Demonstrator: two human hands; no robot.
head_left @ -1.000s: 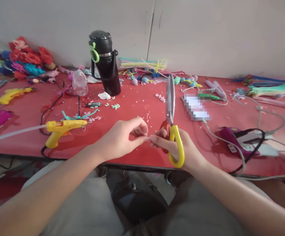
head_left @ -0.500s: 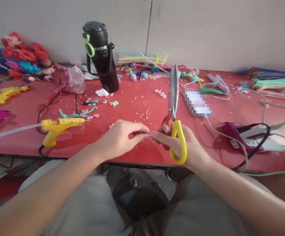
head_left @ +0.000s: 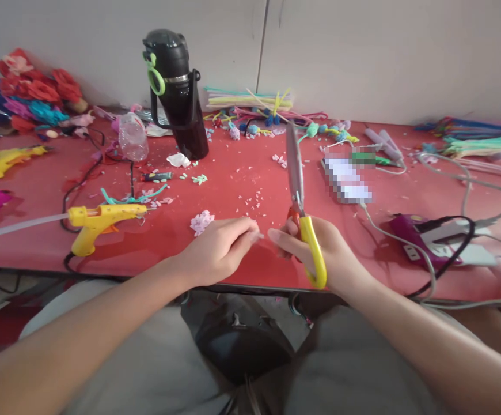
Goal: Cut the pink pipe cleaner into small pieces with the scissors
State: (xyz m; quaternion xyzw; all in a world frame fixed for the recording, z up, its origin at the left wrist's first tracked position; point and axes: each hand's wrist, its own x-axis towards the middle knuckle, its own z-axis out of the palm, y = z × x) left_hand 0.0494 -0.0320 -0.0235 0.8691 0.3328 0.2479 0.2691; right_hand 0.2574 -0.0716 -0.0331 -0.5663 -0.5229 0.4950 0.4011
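My right hand (head_left: 319, 253) is wrapped round the yellow and orange handles of a pair of scissors (head_left: 297, 190), whose closed blades point up and away over the red table (head_left: 242, 173). My left hand (head_left: 220, 248) is pinched on a tiny pale piece (head_left: 260, 235) at its fingertips, just left of the right hand's fingers. A small pale pink flower-like piece (head_left: 202, 221) lies on the table beside the left hand.
A yellow glue gun (head_left: 99, 219) lies at the left, a black flask (head_left: 177, 92) stands at the back. Phone (head_left: 346, 180), purple power strip (head_left: 423, 236) with cables at the right. Pipe cleaners (head_left: 250, 101) and paper flowers (head_left: 30, 92) line the wall. Small scraps litter the table.
The scissors have tilted slightly left. The hands have drawn a little apart, and the pink flower-like piece now shows on the table by the left hand.
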